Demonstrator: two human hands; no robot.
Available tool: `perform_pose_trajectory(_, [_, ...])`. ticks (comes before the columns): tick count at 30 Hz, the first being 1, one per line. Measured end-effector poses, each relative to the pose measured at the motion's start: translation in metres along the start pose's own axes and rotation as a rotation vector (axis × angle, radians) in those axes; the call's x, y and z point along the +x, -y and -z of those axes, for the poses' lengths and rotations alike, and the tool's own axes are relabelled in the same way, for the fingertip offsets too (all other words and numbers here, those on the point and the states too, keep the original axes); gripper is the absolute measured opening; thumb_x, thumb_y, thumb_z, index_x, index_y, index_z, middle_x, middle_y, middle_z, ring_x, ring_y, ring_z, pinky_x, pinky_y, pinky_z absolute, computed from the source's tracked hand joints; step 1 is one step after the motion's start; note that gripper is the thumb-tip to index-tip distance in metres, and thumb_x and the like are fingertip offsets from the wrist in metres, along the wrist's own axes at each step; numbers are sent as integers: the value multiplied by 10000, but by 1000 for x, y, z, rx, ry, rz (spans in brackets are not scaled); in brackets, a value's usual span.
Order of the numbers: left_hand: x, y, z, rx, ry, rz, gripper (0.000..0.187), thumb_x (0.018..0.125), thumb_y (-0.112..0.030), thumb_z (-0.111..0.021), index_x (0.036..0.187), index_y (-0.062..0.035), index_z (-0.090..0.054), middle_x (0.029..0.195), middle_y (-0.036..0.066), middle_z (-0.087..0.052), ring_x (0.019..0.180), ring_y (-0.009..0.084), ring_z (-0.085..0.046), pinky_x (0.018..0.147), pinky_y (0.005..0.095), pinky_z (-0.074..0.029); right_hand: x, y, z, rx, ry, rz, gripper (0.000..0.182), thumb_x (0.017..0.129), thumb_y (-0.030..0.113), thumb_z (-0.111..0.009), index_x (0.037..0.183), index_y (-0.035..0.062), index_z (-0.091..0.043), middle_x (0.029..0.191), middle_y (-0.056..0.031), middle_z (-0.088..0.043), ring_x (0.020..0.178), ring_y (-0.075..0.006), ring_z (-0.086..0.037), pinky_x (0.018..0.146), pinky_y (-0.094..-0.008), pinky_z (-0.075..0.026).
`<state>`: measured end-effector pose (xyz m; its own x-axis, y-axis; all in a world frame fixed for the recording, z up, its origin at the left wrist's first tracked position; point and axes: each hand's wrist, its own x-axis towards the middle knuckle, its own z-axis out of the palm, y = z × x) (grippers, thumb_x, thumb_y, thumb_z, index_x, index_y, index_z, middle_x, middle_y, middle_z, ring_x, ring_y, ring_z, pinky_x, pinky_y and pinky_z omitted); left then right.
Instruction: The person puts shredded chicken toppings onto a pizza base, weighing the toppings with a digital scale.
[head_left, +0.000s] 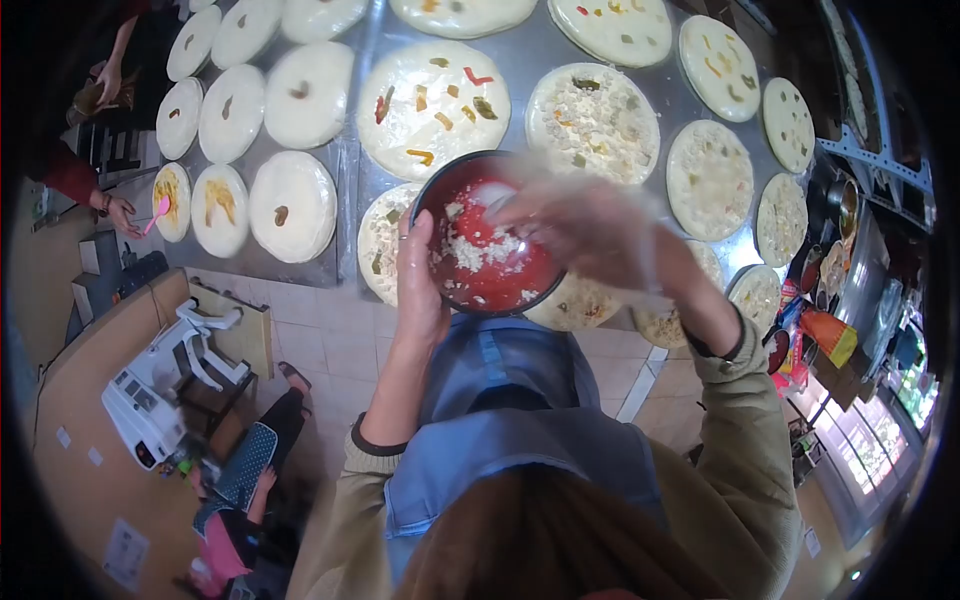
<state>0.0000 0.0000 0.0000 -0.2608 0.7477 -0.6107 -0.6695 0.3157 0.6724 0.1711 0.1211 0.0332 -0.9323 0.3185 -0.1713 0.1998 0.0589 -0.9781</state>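
My left hand (421, 278) is closed around the left side of a bowl (515, 278) with a dark outside and a red inside, its thumb over the rim. White crumbly bits (478, 252) like crumbled cheese lie in the bottom. Over the bowl's right side, my right hand (600, 230) is smeared by motion, so its fingers cannot be made out. A pale, rounded shape (490, 194) shows in the bowl by its fingertips. Behind the bowl, one dough round (435, 110) bears colored pepper strips, and another (592, 125) has white crumbs as well.
The metal table (345, 185) holds several more dough rounds. At left, another person's hand (120, 213) is near a pink spoon (160, 210) on a sauced round. A white machine (150, 415) stands lower left, near a seated person (240, 510). Bags and pans crowd the right.
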Motion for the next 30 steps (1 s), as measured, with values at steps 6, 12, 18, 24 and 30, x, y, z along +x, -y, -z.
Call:
perform_pose_trajectory(6, [-11, -11, 3, -1, 109, -15, 463, 929, -399, -436, 1245, -62, -467, 1180, 76, -556, 1076, 186, -534, 930, 353, -425, 13, 34, -52, -578, -111, 68, 396, 734, 16, -564, 1125, -26, -515, 1089, -198, -555, 1068, -311, -530, 961, -354, -398])
perform_pose_trajectory(12, [-12, -19, 33, 28, 183, -29, 449, 932, -382, -435, 1249, -63, -451, 1198, 87, -537, 1107, 186, -515, 954, 351, -406, 32, 7, -80, -1009, -241, 226, 442, 726, 25, -579, 1157, -43, -504, 1114, -165, -558, 1091, -279, -527, 973, -343, -392])
perform_pose_trajectory(18, [-19, -54, 58, -13, 266, -7, 428, 939, -269, -422, 1275, -9, -374, 1201, 116, -501, 1121, 174, -481, 973, 300, -368, 49, 40, -110, -580, -16, -110, 424, 727, -49, -506, 1127, 74, -574, 1143, -123, -577, 1113, -269, -518, 969, -374, -403])
perform_pose_trajectory(24, [-18, -73, 84, 38, 325, 3, 452, 940, -284, -419, 1286, 0, -352, 1200, 119, -499, 1104, 174, -495, 967, 303, -375, 65, 44, -139, -860, -174, 113, 366, 735, -49, -487, 1062, 67, -602, 1028, -110, -621, 1003, -288, -570, 883, -363, -451])
perform_pose_trajectory(30, [-23, -90, 93, 46, 373, -14, 468, 945, -290, -421, 1298, 3, -327, 1204, 127, -495, 1105, 175, -496, 966, 303, -375, 68, 56, -131, -571, -196, 85, 240, 755, 8, -523, 979, 58, -591, 949, -132, -600, 907, -311, -574, 812, -397, -450])
